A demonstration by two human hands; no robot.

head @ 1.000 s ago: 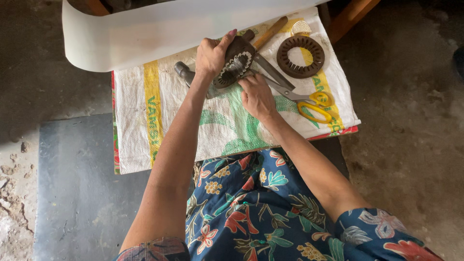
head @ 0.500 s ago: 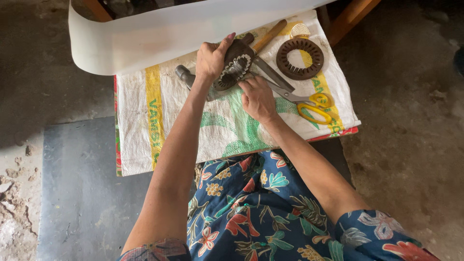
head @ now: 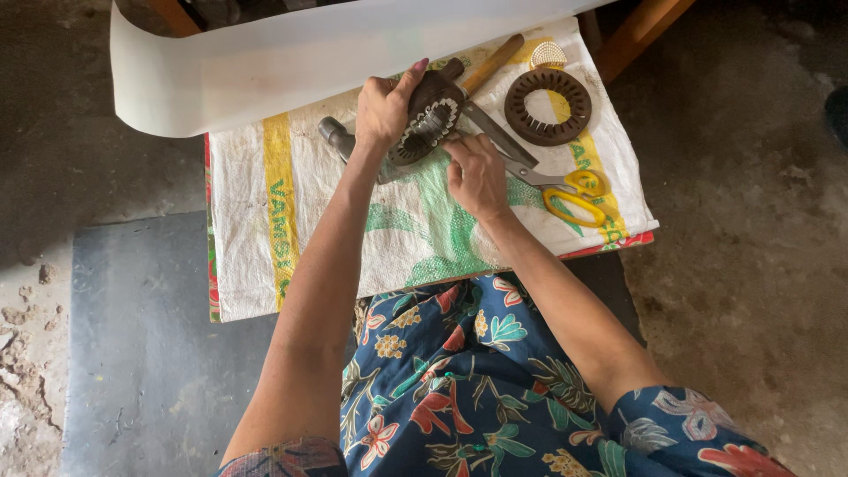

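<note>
Seemingly dark, toothed round piece [head: 426,124]

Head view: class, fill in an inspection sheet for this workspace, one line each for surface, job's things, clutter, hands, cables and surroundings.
Surface: woven sack with yellow stripe and green print, spread over a low board.
Job's things: dark round toothed piece.
Clutter: brown ring; yellow-handled scissors; wooden-handled tool; metal tool; white sheet.
Hands: left hand grips the toothed piece; right hand touches its lower edge.
Cables: nothing seen.
Surroundings: bare concrete floor; grey mat.
</note>
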